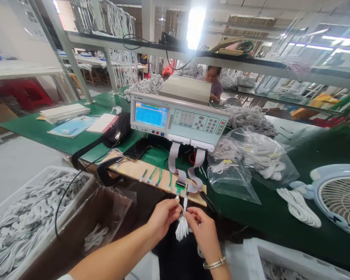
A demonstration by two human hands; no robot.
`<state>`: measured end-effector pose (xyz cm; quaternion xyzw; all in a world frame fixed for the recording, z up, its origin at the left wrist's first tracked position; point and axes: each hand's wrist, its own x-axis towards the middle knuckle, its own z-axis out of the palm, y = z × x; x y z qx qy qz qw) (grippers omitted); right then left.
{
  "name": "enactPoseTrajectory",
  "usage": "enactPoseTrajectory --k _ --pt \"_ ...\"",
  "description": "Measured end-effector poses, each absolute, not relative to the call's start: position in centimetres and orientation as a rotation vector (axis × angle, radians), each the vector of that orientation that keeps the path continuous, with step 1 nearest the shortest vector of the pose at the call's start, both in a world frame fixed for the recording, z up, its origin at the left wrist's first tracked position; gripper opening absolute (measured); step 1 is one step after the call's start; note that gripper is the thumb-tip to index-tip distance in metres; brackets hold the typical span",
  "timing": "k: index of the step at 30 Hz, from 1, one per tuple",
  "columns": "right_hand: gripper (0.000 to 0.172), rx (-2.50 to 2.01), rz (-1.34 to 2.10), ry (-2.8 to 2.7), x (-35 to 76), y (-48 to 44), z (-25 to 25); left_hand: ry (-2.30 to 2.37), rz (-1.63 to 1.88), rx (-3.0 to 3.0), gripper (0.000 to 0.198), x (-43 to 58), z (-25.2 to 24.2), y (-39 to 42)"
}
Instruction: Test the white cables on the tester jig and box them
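Both my hands hold one coiled white cable (181, 228) just below the edge of the green bench. My left hand (162, 216) pinches one of its plug ends, and my right hand (203, 228) pinches the other end, with a bracelet on that wrist. The plugs point up at the sockets of a wooden test board (151, 175) with green wires. Behind the board stands a grey cable tester (179, 120) with a lit blue screen, joined to the board by two flat ribbon cables (175, 159).
A white crate (26, 217) of coiled cables and a brown bag-lined box (87, 225) sit at my left. Plastic bags of cables (251, 159), a loose coil (299, 206) and a small fan (338, 194) lie at the right. Another person works behind the tester.
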<state>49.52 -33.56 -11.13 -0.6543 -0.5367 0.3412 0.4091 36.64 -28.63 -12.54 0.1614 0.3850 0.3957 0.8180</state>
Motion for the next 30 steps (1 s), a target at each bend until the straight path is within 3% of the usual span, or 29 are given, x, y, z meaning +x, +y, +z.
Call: enactPoseTrajectory --k 19,30 --pt "0.031 -1.553 1.071 -1.119 49.2 -33.4 -11.8 0.873 0.711 0.607 0.028 35.2 -13.0 -27.8" --pt "0.028 -1.542 0.997 -1.157 49.1 -33.8 -11.2 0.842 0.951 0.427 0.026 37.1 -13.1 -29.1"
